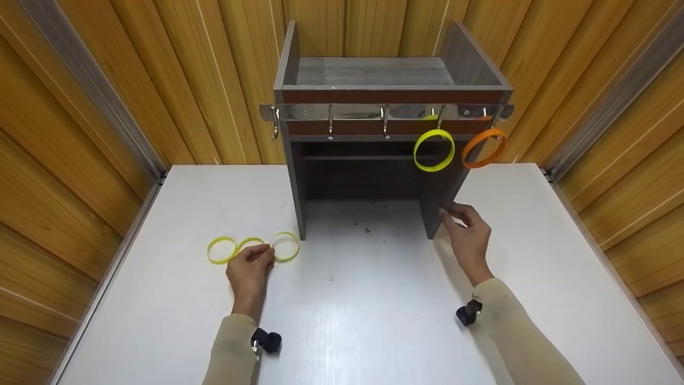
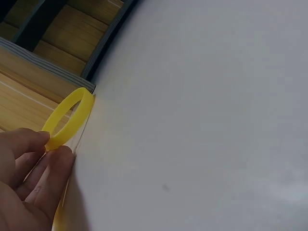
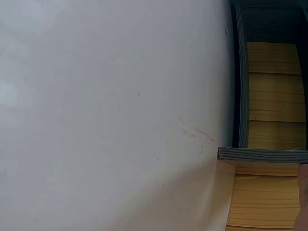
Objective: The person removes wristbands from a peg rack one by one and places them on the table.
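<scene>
My left hand (image 1: 250,270) pinches a yellow wristband (image 2: 79,118) between thumb and fingers, near the front left foot of a grey wooden rack (image 1: 395,95). Beside that hand two more yellow wristbands (image 1: 219,262) lie on the table, one partly hidden behind the fingers. My right hand (image 1: 469,235) touches the outer face of the rack's right side panel (image 1: 435,214), low down; only a sliver of it shows in the right wrist view. From the rack's metal hook rail (image 1: 355,112) hang a yellow wristband (image 1: 416,152) and, right of it, an orange wristband (image 1: 481,164).
The rack stands on a white table (image 1: 342,321) near the back wall of wood-look panels (image 1: 224,80). Three hooks on the left and middle of the rail carry nothing. Small dark specks (image 1: 367,230) lie on the table between the rack's sides.
</scene>
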Available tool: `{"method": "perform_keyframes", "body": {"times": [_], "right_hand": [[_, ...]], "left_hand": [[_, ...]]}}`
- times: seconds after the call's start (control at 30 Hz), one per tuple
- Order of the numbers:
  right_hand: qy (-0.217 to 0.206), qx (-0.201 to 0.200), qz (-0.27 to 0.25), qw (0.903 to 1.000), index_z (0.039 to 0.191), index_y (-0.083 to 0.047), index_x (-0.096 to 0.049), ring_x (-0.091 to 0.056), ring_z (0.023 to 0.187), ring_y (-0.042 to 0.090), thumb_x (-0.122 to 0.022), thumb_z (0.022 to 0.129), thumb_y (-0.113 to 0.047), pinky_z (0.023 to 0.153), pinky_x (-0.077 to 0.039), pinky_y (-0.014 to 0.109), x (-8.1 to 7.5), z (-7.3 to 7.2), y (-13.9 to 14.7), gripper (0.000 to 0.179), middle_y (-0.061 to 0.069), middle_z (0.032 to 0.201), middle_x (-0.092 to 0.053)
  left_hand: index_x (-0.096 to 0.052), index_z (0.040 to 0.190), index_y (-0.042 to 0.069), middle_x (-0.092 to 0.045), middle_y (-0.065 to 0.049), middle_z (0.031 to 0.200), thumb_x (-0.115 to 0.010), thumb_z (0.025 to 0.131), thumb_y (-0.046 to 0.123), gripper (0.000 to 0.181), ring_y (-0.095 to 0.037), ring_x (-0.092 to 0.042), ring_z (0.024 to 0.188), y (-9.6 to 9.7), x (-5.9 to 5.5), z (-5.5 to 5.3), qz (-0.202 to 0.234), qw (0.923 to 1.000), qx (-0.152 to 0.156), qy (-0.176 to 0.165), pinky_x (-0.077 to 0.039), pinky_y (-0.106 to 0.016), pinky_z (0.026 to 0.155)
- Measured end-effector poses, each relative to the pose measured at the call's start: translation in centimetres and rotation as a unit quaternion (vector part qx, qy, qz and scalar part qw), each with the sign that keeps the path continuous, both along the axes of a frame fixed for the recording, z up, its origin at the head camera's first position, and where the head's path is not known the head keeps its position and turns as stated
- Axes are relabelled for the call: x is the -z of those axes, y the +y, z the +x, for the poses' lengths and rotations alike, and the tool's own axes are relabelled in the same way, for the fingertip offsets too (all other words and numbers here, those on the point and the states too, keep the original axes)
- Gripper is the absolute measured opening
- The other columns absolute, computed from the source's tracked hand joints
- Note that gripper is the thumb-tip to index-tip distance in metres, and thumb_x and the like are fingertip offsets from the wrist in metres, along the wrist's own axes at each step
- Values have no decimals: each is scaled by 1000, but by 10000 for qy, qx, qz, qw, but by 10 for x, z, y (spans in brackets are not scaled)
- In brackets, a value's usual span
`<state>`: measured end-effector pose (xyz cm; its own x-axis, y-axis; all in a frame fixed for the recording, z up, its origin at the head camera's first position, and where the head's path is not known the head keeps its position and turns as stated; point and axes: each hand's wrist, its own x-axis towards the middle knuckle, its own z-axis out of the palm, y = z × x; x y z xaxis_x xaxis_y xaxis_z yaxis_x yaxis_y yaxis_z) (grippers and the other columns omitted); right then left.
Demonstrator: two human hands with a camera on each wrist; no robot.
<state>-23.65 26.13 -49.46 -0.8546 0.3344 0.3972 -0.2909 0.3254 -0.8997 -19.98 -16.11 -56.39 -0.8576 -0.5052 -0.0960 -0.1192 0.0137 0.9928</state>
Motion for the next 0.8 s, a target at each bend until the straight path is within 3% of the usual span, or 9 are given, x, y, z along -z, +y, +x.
{"method": "perform_keyframes", "body": {"times": [0.2,0.43,0.7,0.8], "right_hand": [[-38,-43,51,10000,112,10,-72,-69,98,3,-76,96,4,83,-59,14,-1,1,0,17,22,111,-72],[13,-145,18,9999,112,10,-72,-70,99,6,-76,96,4,83,-59,16,-1,2,1,17,23,112,-72],[-14,-187,-56,9998,113,10,-72,-70,98,8,-75,96,6,83,-59,15,-5,3,0,18,23,112,-72],[-37,-120,68,9999,115,7,-72,-69,99,5,-76,97,3,84,-59,15,8,-4,6,19,20,114,-72]], "left_hand": [[-82,102,-1,-79,-9,88,-85,88,5,16,-8,-71,70,-1,2,2,-600,9982,-56,-27,-59,-16,63],[-82,104,1,-79,-9,97,-84,90,9,17,-8,-71,77,0,-3,5,-826,9965,-70,66,-57,-14,66],[-81,108,-2,-79,-12,103,-85,90,6,19,-11,-74,84,10,-20,6,-603,9958,170,661,-59,-16,69],[-81,108,-2,-79,-13,103,-86,90,4,20,-12,-75,86,14,-28,5,-643,9936,268,888,-59,-16,72]]}}
